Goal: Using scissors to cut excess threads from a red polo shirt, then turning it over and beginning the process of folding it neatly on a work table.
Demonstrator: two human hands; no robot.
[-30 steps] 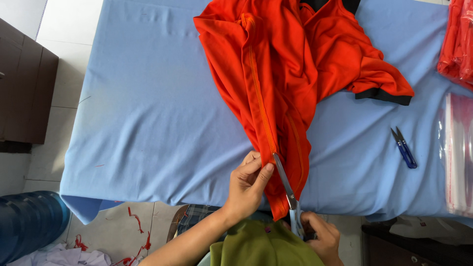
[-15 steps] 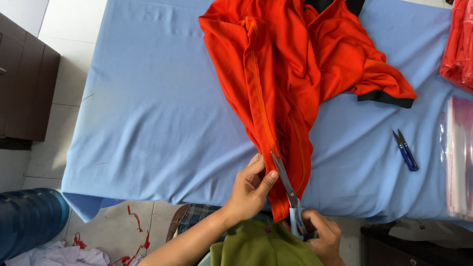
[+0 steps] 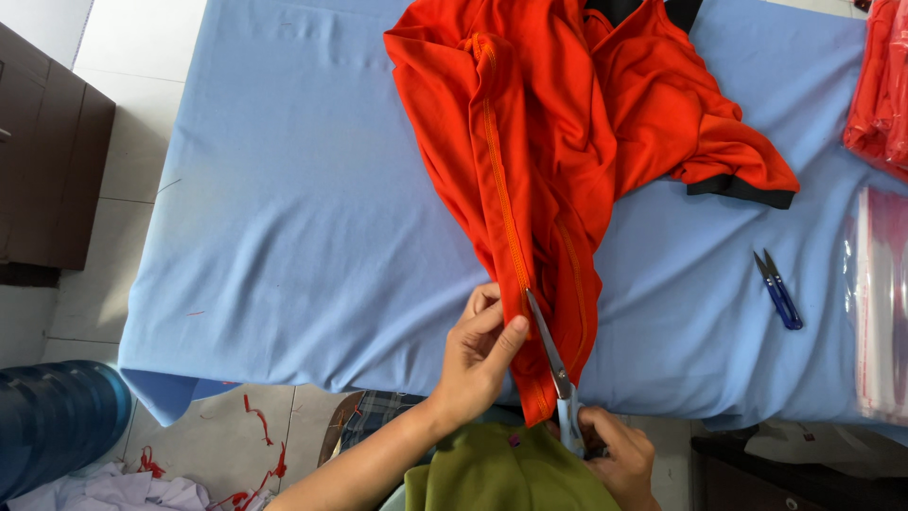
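Orange garment (image 3: pixel 567 142) spread in a heap over the far middle of the blue table cover (image 3: pixel 284 237), its long stitched seam (image 3: pixel 501 199) running from the far end down to the near table edge. Left hand (image 3: pixel 478 355) just left of the seam's near end, fingers curled, thumb and forefinger pinching the fabric edge right beside the stitching. Right hand (image 3: pixel 615 459) below the near edge of the garment, closed around the handles of the long scissors (image 3: pixel 553 364), blades slightly parted and pointing up along the seam, tips touching or almost touching the cloth (cannot tell which exactly). Smaller blue thread snips (image 3: pixel 778 290) lying to the right of the garment, well apart from both hands. More orange pieces (image 3: pixel 880 85) at the far right of the garment, clear plastic bags (image 3: pixel 880 303) below them. Red thread scraps (image 3: pixel 260 431) on the floor, left and below the garment's near end. For a good cut, probably best to keep the pinched fabric taut and flat, to hold the blades parallel to the stitch line and close to it without biting into the stitches, and to keep the left fingertips clear of the blade path.
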